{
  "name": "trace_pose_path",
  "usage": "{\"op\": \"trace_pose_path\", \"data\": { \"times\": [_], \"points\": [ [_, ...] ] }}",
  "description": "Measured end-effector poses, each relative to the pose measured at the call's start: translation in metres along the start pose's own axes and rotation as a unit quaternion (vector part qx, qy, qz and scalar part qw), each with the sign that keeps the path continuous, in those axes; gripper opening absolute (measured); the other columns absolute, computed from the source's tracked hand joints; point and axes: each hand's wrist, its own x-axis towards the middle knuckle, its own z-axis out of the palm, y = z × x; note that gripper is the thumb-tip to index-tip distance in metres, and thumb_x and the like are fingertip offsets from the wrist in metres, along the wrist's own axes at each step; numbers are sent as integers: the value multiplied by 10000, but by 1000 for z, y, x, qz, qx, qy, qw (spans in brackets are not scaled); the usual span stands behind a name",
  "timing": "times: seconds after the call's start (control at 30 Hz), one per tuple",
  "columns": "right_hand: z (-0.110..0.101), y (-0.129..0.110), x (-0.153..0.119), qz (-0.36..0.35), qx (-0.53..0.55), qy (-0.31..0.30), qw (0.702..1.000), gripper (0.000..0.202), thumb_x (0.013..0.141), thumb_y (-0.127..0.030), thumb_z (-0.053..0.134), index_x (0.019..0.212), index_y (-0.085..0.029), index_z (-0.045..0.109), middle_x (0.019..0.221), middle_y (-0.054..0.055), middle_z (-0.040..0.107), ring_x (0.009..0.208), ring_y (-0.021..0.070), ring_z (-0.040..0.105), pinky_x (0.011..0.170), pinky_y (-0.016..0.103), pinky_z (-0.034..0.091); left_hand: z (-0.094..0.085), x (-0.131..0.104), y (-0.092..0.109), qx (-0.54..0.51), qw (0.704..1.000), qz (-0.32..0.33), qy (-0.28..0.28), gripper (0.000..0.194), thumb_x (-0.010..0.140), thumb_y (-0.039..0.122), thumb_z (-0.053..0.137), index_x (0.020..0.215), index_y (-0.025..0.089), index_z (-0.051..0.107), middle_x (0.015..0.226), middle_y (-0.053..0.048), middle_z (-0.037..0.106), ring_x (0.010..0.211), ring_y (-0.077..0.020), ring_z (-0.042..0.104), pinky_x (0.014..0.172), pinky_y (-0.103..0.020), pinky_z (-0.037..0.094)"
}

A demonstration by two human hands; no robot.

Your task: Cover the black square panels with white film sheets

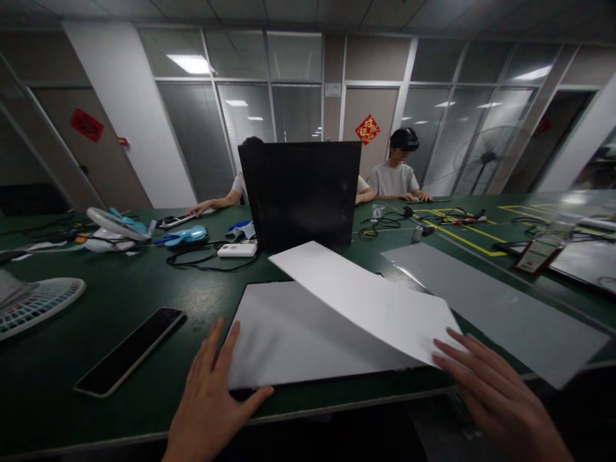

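Observation:
My left hand (209, 391) has its fingers spread along the left edge of a flat grey panel (269, 340) with a thin dark border, which lies on the table before me. Angled across the panel is a thin white sheet (356, 295), raised off it and slightly bent. My right hand (495, 385) holds that sheet by its near right corner, fingers on top; the thumb is hidden. Right of the panel lies a translucent sheet (500, 308), partly hanging past the table's front edge.
A black monitor-like panel (303, 192) stands upright behind the work. On the left are a phone (129, 353), a white fan (43, 301), a power strip (237, 249) and cables. Two people sit across the green table (206, 289); a bottle (541, 247) stands at right.

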Motion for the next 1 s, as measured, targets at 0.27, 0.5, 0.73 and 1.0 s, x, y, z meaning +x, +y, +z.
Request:
{"op": "trace_pose_path", "data": {
  "times": [0.27, 0.5, 0.73, 1.0],
  "points": [
    [54, -8, 17, 62, 48, 3, 997, 267, 1032, -281, 548, 1175, -348, 763, 1373, 14, 696, 1219, 211, 699, 953, 370, 656, -2, 0, -1, 13, 999, 47, 22, 953, 811, 601, 755, 1630, 282, 387, 1740, -145, 311, 1583, -442, 314, 1234, -697, 338],
    [45, -9, 15, 55, 55, -40, 996, 312, 1002, -296, 562, 1278, -320, 706, 1359, 36, 709, 1280, 272, 667, 1097, 587, 567, 5, 0, -13, -12, 995, 62, -76, 674, 827, 657, 739, 1401, 309, 679, 1499, -72, 659, 1395, -356, 605, 1160, -599, 497],
    [20, 34, -21, 91, -8, -97, 991, 620, 988, -514, 566, 1569, -316, 479, 1562, 76, 555, 1469, 367, 485, 1180, 702, 424, 1, 3, -8, -20, 995, 61, -77, 659, 829, 662, 737, 1377, 298, 701, 1501, -69, 658, 1394, -352, 610, 1155, -596, 507],
    [-3, 130, -126, 153, -84, -65, 983, 833, 853, -658, 686, 1594, -353, 461, 1486, 186, 605, 1276, 488, 617, 997, 719, 494, 1, 2, -8, -32, 995, 48, -84, 641, 820, 666, 749, 1357, 318, 715, 1501, -57, 658, 1403, -358, 599, 1172, -602, 486]
  ]
}}
